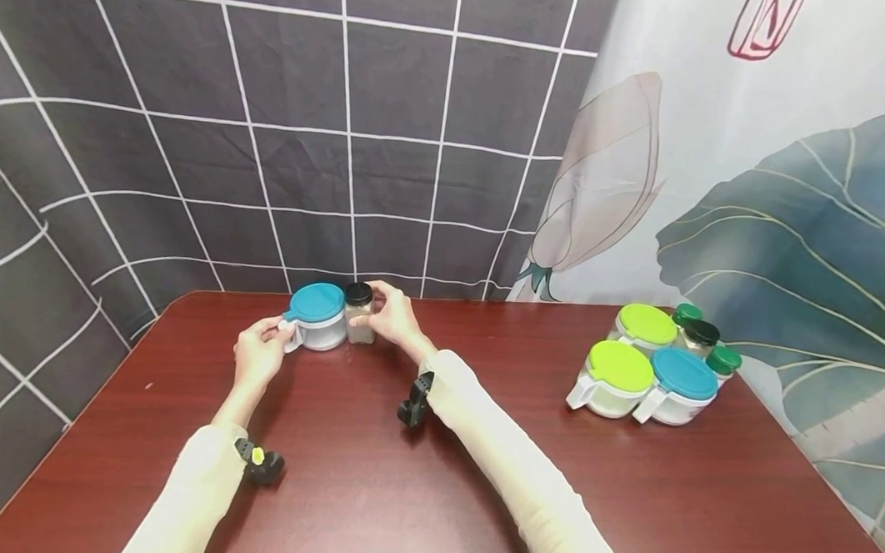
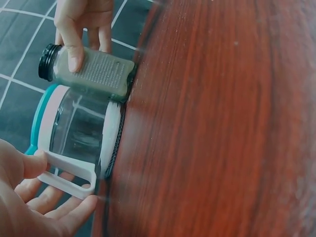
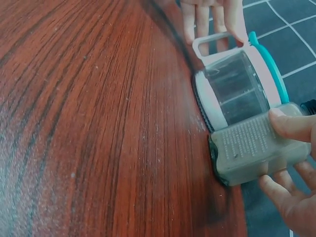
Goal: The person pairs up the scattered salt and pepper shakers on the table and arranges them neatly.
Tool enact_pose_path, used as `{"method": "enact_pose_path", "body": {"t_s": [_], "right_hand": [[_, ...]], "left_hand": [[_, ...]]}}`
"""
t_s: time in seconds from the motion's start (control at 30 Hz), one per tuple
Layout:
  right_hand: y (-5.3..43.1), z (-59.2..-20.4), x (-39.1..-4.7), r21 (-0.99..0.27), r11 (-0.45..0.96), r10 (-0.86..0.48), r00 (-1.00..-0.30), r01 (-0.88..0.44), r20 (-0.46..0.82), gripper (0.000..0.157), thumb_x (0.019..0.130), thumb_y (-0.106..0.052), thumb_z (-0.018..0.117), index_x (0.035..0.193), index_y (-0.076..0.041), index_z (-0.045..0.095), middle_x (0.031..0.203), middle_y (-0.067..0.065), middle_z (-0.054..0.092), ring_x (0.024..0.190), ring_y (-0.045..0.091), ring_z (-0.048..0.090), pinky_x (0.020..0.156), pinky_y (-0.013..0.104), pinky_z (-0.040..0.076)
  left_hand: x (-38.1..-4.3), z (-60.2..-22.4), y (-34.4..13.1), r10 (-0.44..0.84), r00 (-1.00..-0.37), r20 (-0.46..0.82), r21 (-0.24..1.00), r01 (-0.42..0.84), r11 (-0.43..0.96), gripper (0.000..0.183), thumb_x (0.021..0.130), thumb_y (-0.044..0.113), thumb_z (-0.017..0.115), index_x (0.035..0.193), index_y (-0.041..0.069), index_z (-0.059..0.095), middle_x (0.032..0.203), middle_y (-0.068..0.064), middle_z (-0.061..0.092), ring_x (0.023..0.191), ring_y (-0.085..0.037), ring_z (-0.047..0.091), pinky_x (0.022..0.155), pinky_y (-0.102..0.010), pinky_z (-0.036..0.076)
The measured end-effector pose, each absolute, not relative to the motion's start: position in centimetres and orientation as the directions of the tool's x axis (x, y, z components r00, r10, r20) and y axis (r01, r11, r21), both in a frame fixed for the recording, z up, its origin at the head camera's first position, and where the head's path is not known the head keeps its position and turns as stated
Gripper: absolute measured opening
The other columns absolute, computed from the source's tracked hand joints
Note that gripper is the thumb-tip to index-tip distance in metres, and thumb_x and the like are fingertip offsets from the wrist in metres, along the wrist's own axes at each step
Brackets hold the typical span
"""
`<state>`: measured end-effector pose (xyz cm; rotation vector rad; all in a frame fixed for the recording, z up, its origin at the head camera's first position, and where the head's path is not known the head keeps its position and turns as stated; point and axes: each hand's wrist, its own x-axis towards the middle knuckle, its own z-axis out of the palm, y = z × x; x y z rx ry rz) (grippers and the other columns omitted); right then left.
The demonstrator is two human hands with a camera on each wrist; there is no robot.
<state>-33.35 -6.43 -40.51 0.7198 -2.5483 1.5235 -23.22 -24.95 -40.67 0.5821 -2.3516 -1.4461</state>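
A black-capped spice bottle (image 1: 361, 334) (its printed text (image 3: 248, 142) too small to read) stands near the back edge of the table (image 1: 372, 473), touching a blue-lidded seasoning jar (image 1: 323, 334). The right hand (image 1: 397, 316) pinches the bottle between thumb and fingertips; the left hand (image 1: 258, 352) pinches the jar's white handle (image 2: 74, 164). Two lime-lidded jars (image 1: 621, 367) stand well apart, rightward.

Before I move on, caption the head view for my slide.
Left hand holding the white handle of a blue-lidded clear round jar, right hand gripping a black-capped clear bottle beside it.
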Motion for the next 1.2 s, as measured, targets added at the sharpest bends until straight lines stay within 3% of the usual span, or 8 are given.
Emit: {"method": "enact_pose_path", "body": {"t_s": [0.3,0.57,0.8,1.2], "right_hand": [[-6.6,-40.6,-33.2,-0.794,0.448,-0.33,-0.901,-0.412,0.281,0.056,0.068,-0.009,0.085,0.12,-0.006,0.062,0.104,0.012,0.072,0.088,0.021,0.065,0.076,0.021,0.049],[-6.4,-42.0,-33.8,-0.77,0.466,-0.355,-0.89,-0.435,0.287,0.056,0.072,-0.025,0.083,0.12,-0.008,0.061,0.096,0.006,0.07,0.085,0.015,0.062,0.075,0.024,0.049],[-5.8,-41.1,-32.9,-0.817,0.431,-0.348,-0.906,-0.383,0.242,0.063,0.072,-0.012,0.083,0.128,-0.003,0.055,0.116,0.016,0.068,0.107,0.027,0.066,0.093,0.034,0.052],[-4.1,-40.6,-32.4,-0.825,0.402,-0.374,-0.894,-0.397,0.248,0.061,0.072,-0.007,0.082,0.128,-0.004,0.056,0.123,0.015,0.066,0.109,0.03,0.065,0.094,0.034,0.052]], "left_hand": [[-23.4,-40.5,-24.9,-0.509,-0.859,0.061,0.887,-0.187,0.422,0.039,0.094,0.019,0.058,0.127,-0.001,0.059,0.122,-0.026,0.061,0.122,-0.04,0.054,0.101,-0.049,0.039],[-23.0,-40.0,-24.4,-0.501,-0.862,0.085,0.858,-0.192,0.476,0.04,0.095,0.02,0.054,0.129,-0.001,0.057,0.123,-0.024,0.061,0.122,-0.041,0.053,0.101,-0.052,0.036],[-22.7,-39.5,-23.8,-0.506,-0.839,0.199,0.862,-0.096,0.497,0.038,0.094,0.015,0.052,0.128,-0.001,0.058,0.125,-0.023,0.062,0.115,-0.037,0.06,0.102,-0.05,0.035],[-22.0,-39.1,-22.8,-0.55,-0.782,0.293,0.88,-0.004,0.475,0.04,0.091,0.013,0.057,0.13,0.005,0.057,0.127,-0.018,0.062,0.112,-0.035,0.059,0.101,-0.05,0.036]]}}
